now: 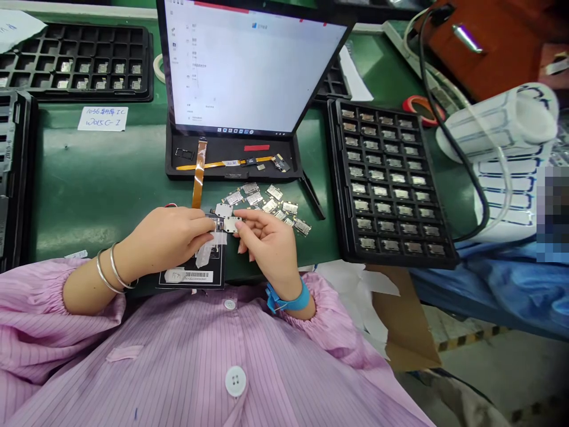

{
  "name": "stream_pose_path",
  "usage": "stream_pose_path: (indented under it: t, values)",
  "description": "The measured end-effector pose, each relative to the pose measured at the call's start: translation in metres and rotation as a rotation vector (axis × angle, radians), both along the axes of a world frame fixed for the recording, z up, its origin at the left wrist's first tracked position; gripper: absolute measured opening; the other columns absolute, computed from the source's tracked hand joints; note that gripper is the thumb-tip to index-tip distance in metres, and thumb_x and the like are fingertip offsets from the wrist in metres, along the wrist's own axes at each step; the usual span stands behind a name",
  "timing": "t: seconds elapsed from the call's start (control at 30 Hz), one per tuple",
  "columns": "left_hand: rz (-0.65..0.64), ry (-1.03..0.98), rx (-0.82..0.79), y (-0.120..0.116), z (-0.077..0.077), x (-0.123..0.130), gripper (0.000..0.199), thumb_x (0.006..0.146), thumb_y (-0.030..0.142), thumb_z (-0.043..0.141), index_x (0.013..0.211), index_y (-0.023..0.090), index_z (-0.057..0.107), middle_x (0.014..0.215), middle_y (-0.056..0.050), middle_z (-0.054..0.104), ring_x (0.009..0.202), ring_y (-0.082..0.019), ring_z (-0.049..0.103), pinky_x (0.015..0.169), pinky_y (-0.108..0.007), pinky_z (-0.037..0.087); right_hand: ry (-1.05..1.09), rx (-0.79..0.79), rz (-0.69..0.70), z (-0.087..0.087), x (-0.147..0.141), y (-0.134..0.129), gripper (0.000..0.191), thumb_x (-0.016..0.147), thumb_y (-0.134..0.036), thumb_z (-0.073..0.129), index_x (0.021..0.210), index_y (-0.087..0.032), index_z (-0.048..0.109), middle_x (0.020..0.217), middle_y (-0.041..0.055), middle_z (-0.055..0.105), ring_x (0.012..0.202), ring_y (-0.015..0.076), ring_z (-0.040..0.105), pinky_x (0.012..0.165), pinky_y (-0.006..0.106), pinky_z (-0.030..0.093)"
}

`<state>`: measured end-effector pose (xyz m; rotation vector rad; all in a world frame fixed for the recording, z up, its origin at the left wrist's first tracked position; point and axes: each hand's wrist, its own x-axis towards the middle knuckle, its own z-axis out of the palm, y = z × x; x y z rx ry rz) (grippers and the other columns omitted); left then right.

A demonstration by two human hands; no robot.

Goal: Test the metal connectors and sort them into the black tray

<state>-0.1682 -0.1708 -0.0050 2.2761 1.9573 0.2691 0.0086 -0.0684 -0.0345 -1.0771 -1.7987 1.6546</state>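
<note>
My right hand (272,243) pinches a small silver circuit module (232,225) between thumb and fingers. A second silver module (223,210) lies just beyond it, close to both hands. My left hand (178,237) is closed, with its fingertips at the left edge of the held module; whatever they grip is hidden. Under my left hand is a flat black panel (219,270) with a barcode label and strips of whitish tape. An orange flex cable (200,172) runs from the screen's lower edge down to behind my left fingers. Several loose silver modules (269,205) lie beyond my right hand.
A tablet screen (253,71) leans in a black tray (178,172) holding small parts. Black tweezers (313,196) lie right of it. Compartment trays of modules stand at right (331,178) and back left (149,77). Behind the right tray are red tape (422,108) and cables (482,196).
</note>
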Motion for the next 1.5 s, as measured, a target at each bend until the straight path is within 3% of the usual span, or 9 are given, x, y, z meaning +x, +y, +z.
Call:
stream_pose_path:
  t: [0.43, 0.7, 0.8, 0.93, 1.0, 1.13, 1.5]
  values:
    - [-0.055, -0.120, 0.010, 0.001, 0.001, -0.003, 0.026, 0.096, 0.023, 0.046, 0.095, 0.019, 0.071, 0.074, -0.002, 0.064, 0.067, -0.016, 0.060, 0.057, -0.028, 0.039, -0.001, 0.024, 0.037, -0.001, 0.000, 0.000, 0.025, 0.084, -0.029, 0.062, 0.103, -0.014, 0.067, 0.069, 0.0000, 0.064, 0.044, 0.0059, 0.055, 0.037, 0.018, 0.039]
    - [-0.134, -0.052, -0.047, 0.000, 0.000, 0.001, 0.029, 0.097, 0.030, 0.045, 0.113, 0.019, 0.067, 0.077, -0.003, 0.059, 0.072, -0.018, 0.058, 0.056, -0.029, 0.039, 0.011, 0.046, 0.057, -0.005, 0.000, 0.000, 0.025, 0.084, -0.029, 0.062, 0.104, -0.014, 0.067, 0.071, 0.0001, 0.064, 0.045, 0.0068, 0.056, 0.041, 0.020, 0.041]
    - [-0.042, -0.140, -0.024, 0.002, -0.001, 0.002, 0.029, 0.097, 0.031, 0.047, 0.118, 0.020, 0.064, 0.082, -0.003, 0.061, 0.076, -0.018, 0.061, 0.059, -0.028, 0.043, 0.026, 0.046, 0.062, -0.006, 0.002, 0.001, 0.025, 0.087, -0.030, 0.058, 0.106, -0.015, 0.066, 0.068, -0.0004, 0.064, 0.045, 0.0073, 0.055, 0.041, 0.021, 0.041]
    - [0.110, -0.256, 0.053, 0.011, -0.003, 0.010, 0.035, 0.091, 0.035, 0.059, 0.122, 0.019, 0.060, 0.106, -0.006, 0.064, 0.085, -0.018, 0.064, 0.066, -0.028, 0.048, 0.057, 0.061, 0.081, -0.007, 0.006, 0.001, 0.027, 0.094, -0.029, 0.047, 0.110, -0.015, 0.065, 0.051, -0.0051, 0.054, 0.040, 0.0072, 0.049, 0.043, 0.021, 0.039]
    - [0.137, -0.234, 0.062, 0.016, -0.006, 0.016, 0.038, 0.087, 0.035, 0.065, 0.122, 0.019, 0.060, 0.114, -0.007, 0.062, 0.090, -0.020, 0.064, 0.065, -0.028, 0.049, 0.105, 0.049, 0.086, -0.009, 0.006, 0.001, 0.025, 0.095, -0.028, 0.047, 0.111, -0.016, 0.062, 0.056, -0.0050, 0.055, 0.042, 0.0069, 0.050, 0.043, 0.020, 0.039]
    - [0.170, -0.236, 0.069, 0.021, -0.012, 0.024, 0.024, 0.087, 0.027, 0.065, 0.111, 0.021, 0.066, 0.108, -0.004, 0.065, 0.087, -0.019, 0.066, 0.063, -0.027, 0.048, 0.186, 0.019, 0.076, -0.012, 0.005, 0.002, 0.022, 0.092, -0.026, 0.053, 0.113, -0.018, 0.056, 0.073, -0.0035, 0.059, 0.046, 0.0057, 0.055, 0.042, 0.019, 0.041]
    - [0.155, -0.361, 0.182, 0.020, -0.022, 0.022, 0.015, 0.088, 0.023, 0.064, 0.101, 0.021, 0.069, 0.101, -0.004, 0.068, 0.087, -0.018, 0.065, 0.070, -0.028, 0.052, 0.198, -0.019, 0.074, -0.011, 0.002, 0.003, 0.027, 0.086, -0.021, 0.059, 0.113, -0.021, 0.052, 0.077, -0.0046, 0.059, 0.044, 0.0042, 0.053, 0.039, 0.017, 0.041]
